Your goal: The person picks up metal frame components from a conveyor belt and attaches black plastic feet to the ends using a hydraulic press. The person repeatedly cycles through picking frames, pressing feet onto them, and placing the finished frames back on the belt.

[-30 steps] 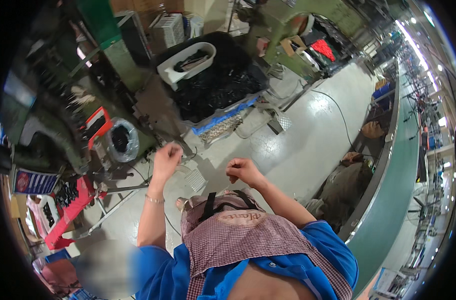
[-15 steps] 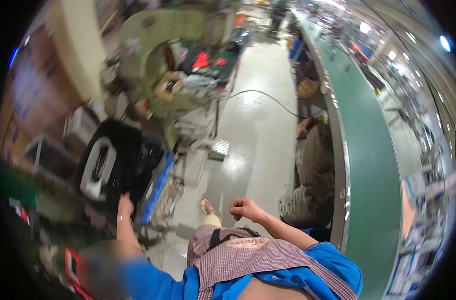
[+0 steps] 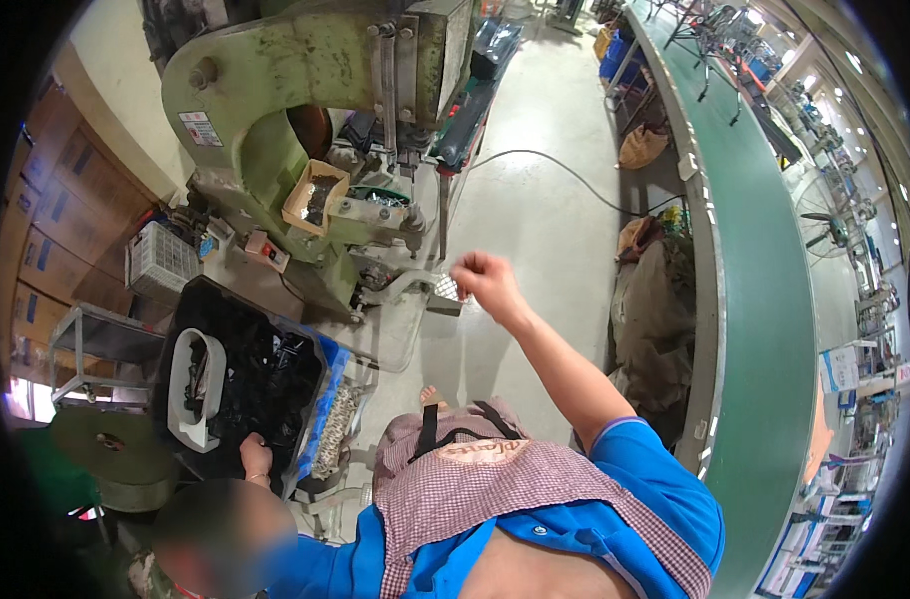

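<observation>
My left hand (image 3: 257, 457) is at the near inner side of a black bin (image 3: 237, 302), its fingers closed; I cannot make out what, if anything, they hold. Dark, glossy pieces (image 3: 275, 369) fill much of the bin. Close to that hand, a white narrow tray (image 3: 183, 389) with dark parts inside sits at the bin's left side. Out over the aisle, my right hand (image 3: 487, 283) is raised with curled fingers and nothing visible in it. It appears in front of a patterned metal foot pedal (image 3: 448, 298), apparently without touching it.
A green press machine (image 3: 265, 70) stands ahead on the left, with a cardboard box of small parts (image 3: 315, 198) on it. A long green workbench (image 3: 749, 299) runs along the right. A cable (image 3: 555, 168) crosses the floor. Cartons (image 3: 75, 200) are stacked far left.
The view has shifted, bringing the press and bin closer. My right hand has moved forward and up from near my waist, its arm stretched out. My left hand remains at the bin.
</observation>
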